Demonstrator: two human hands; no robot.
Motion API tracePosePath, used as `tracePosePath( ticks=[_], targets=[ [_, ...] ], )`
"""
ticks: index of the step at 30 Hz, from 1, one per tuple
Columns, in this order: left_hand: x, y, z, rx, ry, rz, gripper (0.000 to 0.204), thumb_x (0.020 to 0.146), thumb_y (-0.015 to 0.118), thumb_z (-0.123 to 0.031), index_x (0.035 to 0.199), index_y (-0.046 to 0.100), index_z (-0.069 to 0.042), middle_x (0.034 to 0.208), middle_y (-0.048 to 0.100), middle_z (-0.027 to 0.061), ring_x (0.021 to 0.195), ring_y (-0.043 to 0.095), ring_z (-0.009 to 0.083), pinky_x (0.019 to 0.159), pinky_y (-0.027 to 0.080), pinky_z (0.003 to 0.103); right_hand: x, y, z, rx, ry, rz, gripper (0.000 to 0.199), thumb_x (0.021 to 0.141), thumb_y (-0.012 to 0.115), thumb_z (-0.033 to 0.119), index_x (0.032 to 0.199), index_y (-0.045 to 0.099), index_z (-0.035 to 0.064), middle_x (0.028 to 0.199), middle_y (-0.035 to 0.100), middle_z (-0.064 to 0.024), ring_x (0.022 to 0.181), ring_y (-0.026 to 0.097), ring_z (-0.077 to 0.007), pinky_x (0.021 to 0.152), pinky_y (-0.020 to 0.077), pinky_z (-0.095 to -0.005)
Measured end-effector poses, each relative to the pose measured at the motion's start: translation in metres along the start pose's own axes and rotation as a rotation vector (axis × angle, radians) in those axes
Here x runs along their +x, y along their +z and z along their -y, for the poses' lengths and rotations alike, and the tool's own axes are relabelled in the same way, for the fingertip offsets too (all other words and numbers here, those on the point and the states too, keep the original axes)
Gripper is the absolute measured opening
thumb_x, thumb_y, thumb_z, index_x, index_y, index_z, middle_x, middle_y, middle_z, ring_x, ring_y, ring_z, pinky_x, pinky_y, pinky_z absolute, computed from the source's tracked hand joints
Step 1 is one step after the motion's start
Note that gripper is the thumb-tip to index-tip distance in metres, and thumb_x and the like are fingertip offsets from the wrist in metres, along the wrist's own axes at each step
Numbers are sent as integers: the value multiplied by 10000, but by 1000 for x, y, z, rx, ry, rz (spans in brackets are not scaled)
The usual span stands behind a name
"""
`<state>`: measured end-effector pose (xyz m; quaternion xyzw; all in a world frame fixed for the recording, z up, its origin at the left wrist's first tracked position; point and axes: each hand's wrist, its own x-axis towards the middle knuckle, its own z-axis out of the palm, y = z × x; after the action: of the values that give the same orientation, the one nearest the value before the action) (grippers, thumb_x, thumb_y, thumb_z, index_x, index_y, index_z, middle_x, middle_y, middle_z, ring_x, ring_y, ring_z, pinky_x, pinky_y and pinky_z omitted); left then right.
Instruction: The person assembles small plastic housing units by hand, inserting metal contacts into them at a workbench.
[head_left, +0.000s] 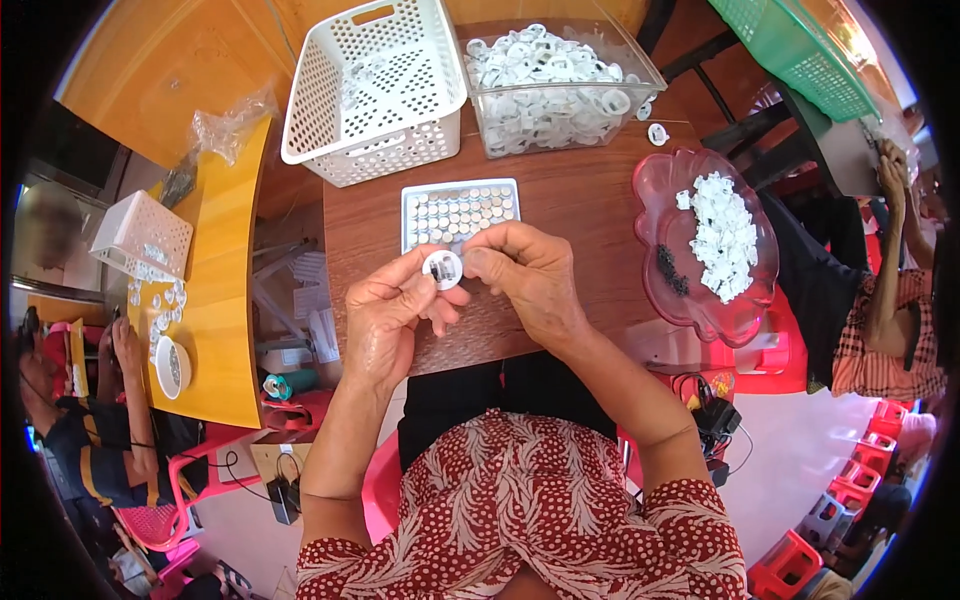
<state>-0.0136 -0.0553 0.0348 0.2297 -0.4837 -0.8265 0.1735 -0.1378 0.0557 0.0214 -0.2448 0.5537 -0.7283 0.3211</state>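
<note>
My left hand [393, 315] and my right hand [528, 275] meet over the brown table [580, 195], both pinching a small round white plastic part [442, 268] with a dark centre. Just behind the hands lies a flat white tray [459, 212] filled with rows of small round metal discs. To the right stands a pink translucent dish [700, 300] holding a heap of small white pieces [724, 235] and a few dark bits [670, 270].
A white perforated basket [365, 95] and a clear tub of white rings [550, 85] stand at the table's far edge. A green basket [800, 50] is at upper right. Other people sit at left by a yellow table [225, 290] and at right.
</note>
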Motion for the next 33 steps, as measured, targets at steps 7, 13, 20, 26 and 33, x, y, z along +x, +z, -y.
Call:
tracePosePath(
  ticks=[7, 13, 20, 26, 33],
  targets=[
    [-10, -4, 9, -22, -42, -6, 337, 881, 563, -104, 1168, 539, 72, 833, 654, 179, 612, 608, 154, 510, 454, 219, -6, -7, -10, 245, 240, 117, 114, 842, 626, 90, 914, 623, 1, 739, 615, -38, 592, 504, -66, 521, 381, -189],
    [-13, -4, 12, -32, -47, -35, 331, 879, 565, -93, 1162, 541, 76, 845, 655, 172, 615, 603, 146, 519, 452, 212, -8, -8, -16, 274, 215, 134, 138, 825, 633, 68, 943, 610, -2, 772, 625, -50, 597, 511, -71, 526, 382, -188],
    [-16, 2, 20, 13, 11, -77, 313, 881, 555, -60, 1162, 539, 79, 841, 652, 157, 615, 598, 135, 520, 448, 203, -18, 5, -13, 62, 22, 52, 82, 819, 594, -7, 898, 573, -15, 773, 616, -29, 645, 547, -53, 560, 439, -198],
    [-17, 4, 22, 12, 1, -59, 300, 884, 547, -56, 1151, 545, 79, 835, 650, 150, 620, 594, 130, 517, 448, 202, -27, 5, -19, -217, -97, 31, 100, 823, 608, -16, 916, 573, -13, 846, 601, -38, 741, 568, -83, 629, 455, -213],
    [-21, 2, 24, -9, -21, -48, 291, 883, 538, -41, 1150, 549, 74, 825, 648, 146, 624, 599, 139, 518, 454, 203, -22, 1, -16, -734, -723, 17, 221, 696, 642, -74, 888, 569, 7, 789, 562, -96, 666, 524, -237, 548, 415, -319]
  ],
)
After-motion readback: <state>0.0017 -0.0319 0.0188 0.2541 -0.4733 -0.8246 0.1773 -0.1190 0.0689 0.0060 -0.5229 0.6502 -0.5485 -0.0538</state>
